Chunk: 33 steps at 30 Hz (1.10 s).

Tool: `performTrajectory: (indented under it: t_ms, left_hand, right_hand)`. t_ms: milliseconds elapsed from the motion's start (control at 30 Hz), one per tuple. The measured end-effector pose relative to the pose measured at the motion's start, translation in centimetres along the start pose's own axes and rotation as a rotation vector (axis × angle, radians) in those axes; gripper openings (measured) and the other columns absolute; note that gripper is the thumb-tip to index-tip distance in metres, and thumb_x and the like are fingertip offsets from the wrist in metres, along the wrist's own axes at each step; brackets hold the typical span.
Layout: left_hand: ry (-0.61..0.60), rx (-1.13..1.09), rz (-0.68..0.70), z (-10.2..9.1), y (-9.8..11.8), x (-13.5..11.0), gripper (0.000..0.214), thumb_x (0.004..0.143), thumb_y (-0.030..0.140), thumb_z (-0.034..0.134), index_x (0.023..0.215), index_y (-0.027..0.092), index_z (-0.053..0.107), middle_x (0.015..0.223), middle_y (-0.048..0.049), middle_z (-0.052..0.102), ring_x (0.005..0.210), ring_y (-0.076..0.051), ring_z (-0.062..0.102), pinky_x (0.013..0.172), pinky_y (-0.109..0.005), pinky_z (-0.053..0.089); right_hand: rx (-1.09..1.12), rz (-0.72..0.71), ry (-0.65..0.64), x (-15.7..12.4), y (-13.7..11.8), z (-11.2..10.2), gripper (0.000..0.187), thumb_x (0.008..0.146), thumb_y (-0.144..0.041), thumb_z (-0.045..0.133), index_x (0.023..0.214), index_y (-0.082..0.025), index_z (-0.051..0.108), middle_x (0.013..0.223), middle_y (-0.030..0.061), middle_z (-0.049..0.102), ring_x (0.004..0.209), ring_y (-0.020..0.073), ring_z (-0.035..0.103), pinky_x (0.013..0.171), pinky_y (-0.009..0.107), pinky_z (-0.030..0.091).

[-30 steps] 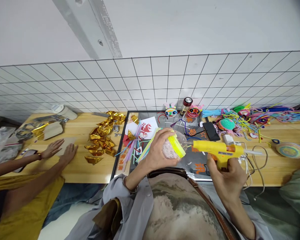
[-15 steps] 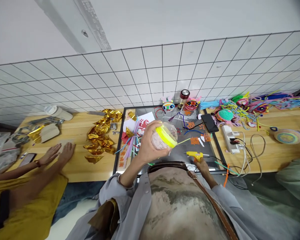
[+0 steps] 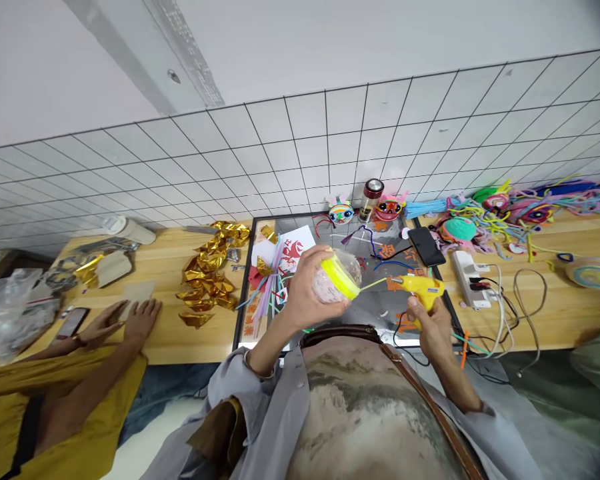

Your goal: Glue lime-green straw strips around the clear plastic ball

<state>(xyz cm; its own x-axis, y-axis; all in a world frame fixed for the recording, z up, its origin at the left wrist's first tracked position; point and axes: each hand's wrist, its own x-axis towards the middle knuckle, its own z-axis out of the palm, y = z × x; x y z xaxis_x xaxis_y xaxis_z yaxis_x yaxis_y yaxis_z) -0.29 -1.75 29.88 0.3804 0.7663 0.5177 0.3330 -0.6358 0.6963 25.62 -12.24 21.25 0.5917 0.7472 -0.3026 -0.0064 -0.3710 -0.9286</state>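
My left hand [image 3: 305, 287] is wrapped around a rounded, clear and whitish container [image 3: 349, 267], held tilted above the dark board. A bright yellow pipe cleaner [image 3: 341, 279] circles its middle, and a loose end sticks out to the right. In my right hand [image 3: 433, 327] is a yellow glue gun [image 3: 423, 288], gripped by its handle. Its nozzle points left toward the loose end, close to it; whether they touch I cannot tell. Beneath lies a black-framed board [image 3: 325, 227] with orange lettering.
Gold foil pieces [image 3: 207, 267] lie left of the board. A thermos [image 3: 371, 199], two decorated faces and a phone [image 3: 427, 247] stand or lie farther back. At right are a power strip [image 3: 470, 277], cables and pipe cleaners. A co-worker's hands [image 3: 143, 320] rest on the table at left.
My right hand has lifted the glue gun up and to the right from low over the board. The container has shifted slightly right and down in view, still in my left hand.
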Motion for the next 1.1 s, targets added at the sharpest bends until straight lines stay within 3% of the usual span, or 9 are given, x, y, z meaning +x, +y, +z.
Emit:
performTrajectory:
  t_ms: [67,200,300,433,733,1100]
  left_hand:
    - [-0.02,-0.006,0.017,0.2,0.1,0.1,0.081,0.06,0.029,0.086,0.132,0.025,0.049,0.136,-0.013,0.058,0.13,-0.033,0.058,0.11,-0.053,0.049]
    - [-0.043,-0.012,0.035,0.3,0.3,0.0,0.082,0.061,0.031,0.087,0.133,0.025,0.049,0.135,-0.0128,0.058,0.129,-0.034,0.058,0.109,-0.054,0.049]
    - [-0.066,-0.024,0.034,0.1,0.4,-0.2,0.082,0.062,0.033,0.086,0.134,0.025,0.049,0.139,-0.0136,0.056,0.13,-0.034,0.057,0.11,-0.056,0.048]
    - [-0.086,-0.038,0.029,-0.1,0.7,-0.4,0.081,0.063,0.032,0.086,0.135,0.025,0.049,0.14,-0.0139,0.056,0.133,-0.035,0.056,0.112,-0.057,0.046]
    - [-0.055,-0.094,0.048,0.0,0.9,-0.3,0.081,0.061,0.03,0.085,0.133,0.024,0.05,0.137,-0.0131,0.057,0.128,-0.034,0.057,0.108,-0.055,0.05]
    - [-0.076,-0.059,0.055,0.0,0.9,-0.3,0.084,0.059,0.032,0.087,0.133,0.026,0.049,0.136,-0.0128,0.058,0.127,-0.034,0.058,0.108,-0.056,0.05]
  right_hand:
    - [0.016,-0.096,0.044,-1.3,-3.2,-0.2,0.055,0.057,-0.058,0.088,0.086,-0.02,0.059,0.07,-0.0037,0.061,0.059,0.0115,0.051,0.054,0.026,0.043]
    - [-0.253,-0.376,0.176,-3.5,-8.3,0.1,0.041,0.066,-0.055,0.078,0.078,-0.022,0.057,0.061,-0.0029,0.058,0.051,0.013,0.048,0.049,0.028,0.038]
    - [-0.444,-0.597,0.237,-4.0,-9.9,0.6,0.033,0.074,-0.053,0.069,0.074,-0.023,0.054,0.06,-0.0008,0.057,0.053,0.0153,0.049,0.051,0.029,0.039]
    - [-0.599,-0.82,0.264,-3.7,-9.6,0.8,0.025,0.081,-0.045,0.063,0.073,-0.026,0.049,0.06,-0.0006,0.054,0.055,0.0168,0.049,0.054,0.029,0.038]
    - [-0.706,-1.038,0.293,-3.6,-9.0,0.0,0.019,0.09,-0.036,0.056,0.077,-0.023,0.054,0.06,0.0,0.054,0.052,0.0162,0.044,0.053,0.03,0.033]
    - [-0.752,-1.086,0.295,-4.1,-8.9,-0.5,0.023,0.093,-0.035,0.052,0.073,-0.026,0.043,0.056,-0.0032,0.047,0.049,0.0151,0.04,0.05,0.029,0.03]
